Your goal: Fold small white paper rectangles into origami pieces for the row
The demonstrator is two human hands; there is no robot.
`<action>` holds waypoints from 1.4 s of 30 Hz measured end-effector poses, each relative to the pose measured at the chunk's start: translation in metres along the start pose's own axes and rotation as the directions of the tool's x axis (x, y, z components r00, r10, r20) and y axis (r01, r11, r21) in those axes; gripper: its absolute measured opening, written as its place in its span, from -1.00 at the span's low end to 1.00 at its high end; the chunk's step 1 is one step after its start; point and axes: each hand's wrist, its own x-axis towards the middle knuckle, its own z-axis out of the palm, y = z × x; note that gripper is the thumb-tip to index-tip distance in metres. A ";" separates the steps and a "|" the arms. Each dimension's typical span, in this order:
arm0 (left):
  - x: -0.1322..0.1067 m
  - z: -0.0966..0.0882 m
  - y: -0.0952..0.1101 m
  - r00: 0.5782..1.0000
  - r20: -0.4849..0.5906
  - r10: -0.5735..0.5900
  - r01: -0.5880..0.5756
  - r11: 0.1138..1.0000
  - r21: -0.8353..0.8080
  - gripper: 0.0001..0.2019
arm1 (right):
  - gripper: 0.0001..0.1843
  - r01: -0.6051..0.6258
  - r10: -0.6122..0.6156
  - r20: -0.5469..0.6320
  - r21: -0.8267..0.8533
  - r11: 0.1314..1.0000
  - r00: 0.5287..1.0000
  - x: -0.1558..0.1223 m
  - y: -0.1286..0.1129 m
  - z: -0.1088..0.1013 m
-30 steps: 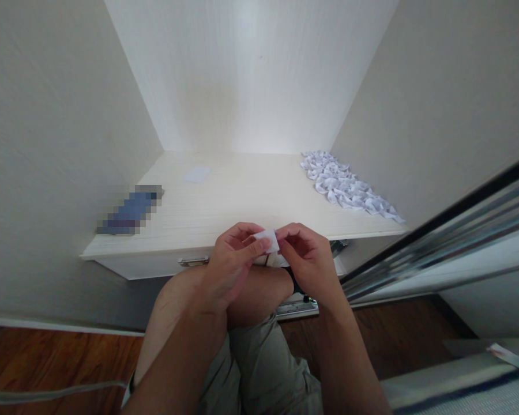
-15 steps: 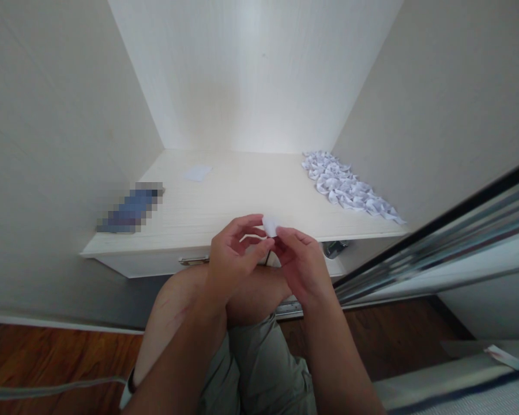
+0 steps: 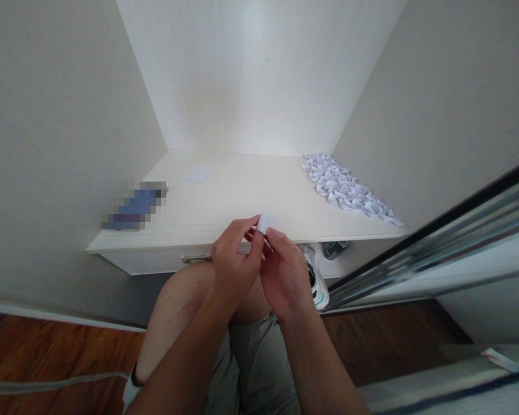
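Note:
A small piece of white paper [image 3: 265,221] is pinched between my two hands, just over the front edge of the pale shelf [image 3: 242,199]. My left hand [image 3: 237,251] grips its left side between thumb and fingertips. On the lower right side, the thumb and fingers of my right hand [image 3: 285,265] close on the same paper. Along the shelf's right side lies a pile of folded white paper pieces [image 3: 343,187]. Toward the back left rests a flat white paper sheet [image 3: 200,172].
A blurred-out blue object [image 3: 136,207] lies at the shelf's left end. Below are a drawer handle [image 3: 194,259], a dark can [image 3: 334,249] and a white shoe [image 3: 320,288]. Walls close in both sides. A metal-edged door track [image 3: 415,253] runs along the right.
Both hands have shifted slightly left, and the paper between them has turned, now showing a straight folded edge. The shoe below the shelf has come into view.

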 end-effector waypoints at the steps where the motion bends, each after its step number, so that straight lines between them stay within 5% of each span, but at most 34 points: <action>1: -0.001 0.001 0.000 1.000 -0.003 -0.008 0.008 1.000 0.008 -0.82 | -0.85 0.011 -0.011 -0.023 0.000 1.000 1.000 -0.001 0.001 0.000; 8: -0.008 0.006 0.004 0.997 -0.051 -0.052 0.054 0.997 0.048 -0.84 | -0.83 0.085 -0.085 -0.097 -0.002 0.996 0.992 -0.005 0.009 0.003; 15: -0.011 0.011 0.009 0.956 0.018 -0.292 0.289 0.933 -0.213 -0.89 | -0.80 0.105 -0.105 -0.067 -0.011 0.994 0.992 -0.003 0.004 -0.001; 28: -0.015 0.012 0.014 0.986 -0.086 -0.144 0.138 0.988 -0.067 -0.87 | -0.76 0.037 -0.035 -0.106 0.009 0.999 0.994 -0.001 0.008 -0.008; 32: -0.010 0.008 0.013 0.987 0.037 -0.157 0.161 0.972 -0.173 -0.86 | -0.78 0.107 -0.108 -0.078 -0.027 0.994 0.991 0.002 0.004 -0.012; 36: -0.001 -0.001 0.009 0.924 0.246 -0.294 0.371 0.847 -0.381 -0.82 | -0.78 0.256 -0.260 -0.010 -0.140 0.956 0.965 0.005 -0.002 -0.015; 42: 0.007 -0.009 0.007 0.882 0.329 -0.337 0.467 0.712 -0.524 -0.85 | -0.84 0.412 -0.406 0.095 -0.355 0.839 0.909 0.005 -0.004 -0.018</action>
